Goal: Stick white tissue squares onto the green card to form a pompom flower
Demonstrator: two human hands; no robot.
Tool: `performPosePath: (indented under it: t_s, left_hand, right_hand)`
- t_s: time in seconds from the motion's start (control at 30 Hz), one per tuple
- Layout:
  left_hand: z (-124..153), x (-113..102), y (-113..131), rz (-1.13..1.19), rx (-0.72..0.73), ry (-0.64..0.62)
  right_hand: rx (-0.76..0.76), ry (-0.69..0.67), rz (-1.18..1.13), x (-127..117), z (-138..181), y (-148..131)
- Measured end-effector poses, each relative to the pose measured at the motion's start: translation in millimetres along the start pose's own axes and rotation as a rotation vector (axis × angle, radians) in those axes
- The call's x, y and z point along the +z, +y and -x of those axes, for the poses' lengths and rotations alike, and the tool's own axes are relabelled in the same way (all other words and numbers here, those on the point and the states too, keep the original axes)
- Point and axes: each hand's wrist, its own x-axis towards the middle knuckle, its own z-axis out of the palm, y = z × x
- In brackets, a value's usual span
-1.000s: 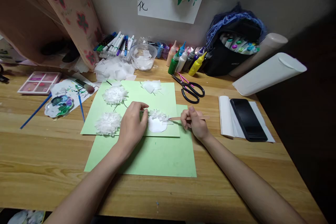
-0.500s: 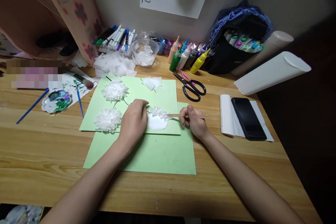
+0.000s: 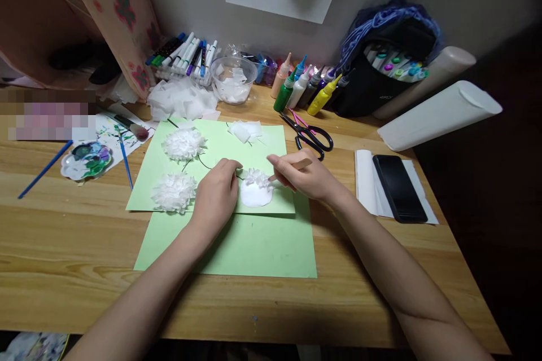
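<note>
Though it lies on the green card (image 3: 271,146), the half-made tissue flower (image 3: 255,187) in the head view looks feather-light, soft and easily crushed, best pinched at its rim. The left hand (image 3: 215,194) curls shut at its left edge. The right hand (image 3: 302,177) grips a wooden stick (image 3: 298,164), now closer and tilted up.

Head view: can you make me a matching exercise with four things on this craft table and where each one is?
Things:
1. scissors
2. phone
3. palette
4. wooden stick

Places:
A. held in the right hand
B. lying on a white booklet
C. left of the green paper, beside a blue brush
D. just in front of the paint bottles

Pairs: 1-D, 2-B, 3-C, 4-A.
</note>
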Motion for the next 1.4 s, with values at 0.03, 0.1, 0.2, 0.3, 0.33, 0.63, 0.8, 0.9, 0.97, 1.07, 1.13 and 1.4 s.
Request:
performPosePath:
  t_s: [0.03,0.1,0.2,0.3,0.33,0.63,0.8,0.9,0.97,1.07,1.13,1.4]
  left_hand:
    - [0,0,1,-0.013,0.001,-0.005]
    - [1,0,1,-0.033,0.002,-0.016]
    - [1,0,2,-0.044,0.003,-0.019]
    - [0,0,2,-0.059,0.01,-0.012]
    - [0,0,2,-0.067,0.013,-0.012]
    - [0,0,4,-0.085,0.014,-0.017]
    - [0,0,4,-0.085,0.017,-0.018]
    - [1,0,4,-0.087,0.018,-0.017]
    - [1,0,4,-0.084,0.016,-0.017]
    - [1,0,4,-0.082,0.012,-0.02]
    - [1,0,4,-0.087,0.012,-0.021]
    - [1,-1,3,-0.074,0.018,-0.022]
  right_hand:
    - [0.011,0.014,-0.035,-1,1,-1]
    - [0.039,0.068,-0.114,-3,3,0]
    - [0.081,0.154,-0.168,-6,8,6]
    - [0.104,0.182,-0.202,-9,14,13]
    - [0.112,0.182,-0.21,-9,17,15]
    - [0.052,0.179,-0.207,1,25,27]
    - [-0.009,0.123,-0.165,7,25,32]
    - [-0.077,0.142,-0.103,9,26,32]
    - [-0.113,0.153,-0.078,10,26,31]
    - [-0.076,0.156,-0.115,12,22,27]
    - [0.021,0.171,-0.175,12,16,23]
    - [0.17,0.153,-0.167,12,-4,5]
